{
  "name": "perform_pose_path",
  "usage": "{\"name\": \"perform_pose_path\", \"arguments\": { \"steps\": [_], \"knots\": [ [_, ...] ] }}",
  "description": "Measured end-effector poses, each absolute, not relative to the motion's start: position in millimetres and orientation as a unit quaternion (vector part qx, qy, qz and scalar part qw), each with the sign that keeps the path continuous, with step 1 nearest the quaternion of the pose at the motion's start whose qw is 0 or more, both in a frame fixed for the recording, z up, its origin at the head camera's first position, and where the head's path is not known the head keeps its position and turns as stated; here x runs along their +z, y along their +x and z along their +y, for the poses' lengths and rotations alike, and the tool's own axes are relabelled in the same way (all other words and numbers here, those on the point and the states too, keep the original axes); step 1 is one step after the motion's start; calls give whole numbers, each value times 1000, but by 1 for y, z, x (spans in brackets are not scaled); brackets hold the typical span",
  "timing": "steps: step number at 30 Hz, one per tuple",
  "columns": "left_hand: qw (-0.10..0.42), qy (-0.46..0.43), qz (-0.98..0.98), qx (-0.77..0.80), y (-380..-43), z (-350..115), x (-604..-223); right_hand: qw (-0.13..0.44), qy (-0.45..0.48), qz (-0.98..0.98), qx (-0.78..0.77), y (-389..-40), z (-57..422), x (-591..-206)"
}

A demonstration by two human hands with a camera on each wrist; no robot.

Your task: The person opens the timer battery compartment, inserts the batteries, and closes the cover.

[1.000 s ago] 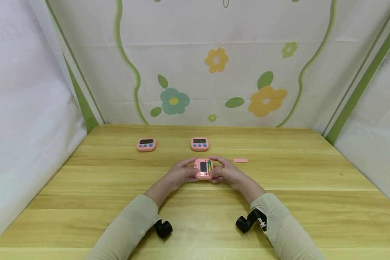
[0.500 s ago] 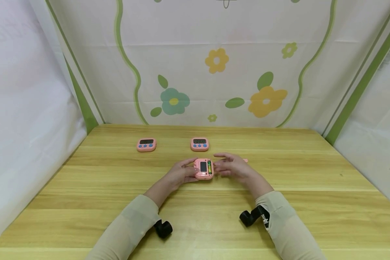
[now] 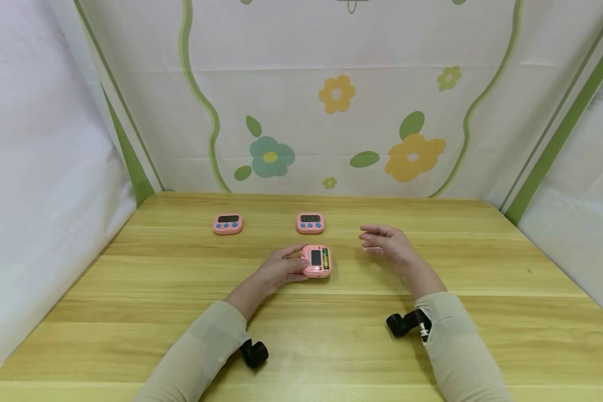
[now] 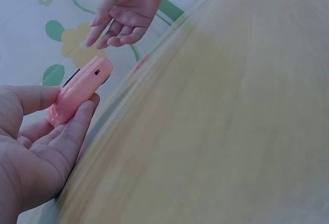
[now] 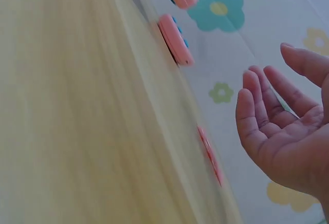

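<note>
My left hand [image 3: 276, 268] holds a pink digital timer [image 3: 317, 271] by its left side, back facing up. In its uncovered compartment lies a green and yellow battery [image 3: 325, 259]. The left wrist view shows the thumb on one face of the timer [image 4: 82, 91] and fingers beneath. To the right, apart from the timer, my right hand [image 3: 394, 250] is raised with loosely bent fingers and nothing in it. A thin pink battery cover [image 5: 209, 154] lies on the table in the right wrist view; the right hand mostly hides it in the head view.
Two more pink timers with blue buttons lie face up toward the back: a left one [image 3: 228, 229] and a middle one [image 3: 310, 229]. The wooden table [image 3: 301, 346] ends at a flower-printed curtain [image 3: 301, 111], with white cloth walls on both sides.
My right hand has let go of the timer and moved right, over the battery cover. The left hand keeps holding the timer in the same place.
</note>
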State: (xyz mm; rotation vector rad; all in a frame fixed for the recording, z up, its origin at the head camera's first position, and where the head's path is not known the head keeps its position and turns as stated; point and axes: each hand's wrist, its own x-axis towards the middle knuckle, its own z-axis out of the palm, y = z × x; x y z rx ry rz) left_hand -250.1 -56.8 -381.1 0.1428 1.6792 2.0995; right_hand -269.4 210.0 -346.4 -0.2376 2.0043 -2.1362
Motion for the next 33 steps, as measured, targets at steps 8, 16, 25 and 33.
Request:
{"name": "perform_pose_path", "arguments": {
  "steps": [8,16,25,33],
  "knots": [
    [226,55,606,760,-251,-58,-381,57,-30,694,-717,-274,239,-353],
    [224,46,610,759,-251,-59,-380,28,-2,778,-628,-279,256,-367],
    [220,63,604,764,-251,-60,-383,20,-15,833,-552,-282,257,-380],
    [223,61,604,763,-251,-61,-383,17,-6,853,-522,-282,257,-383]
  ]
}}
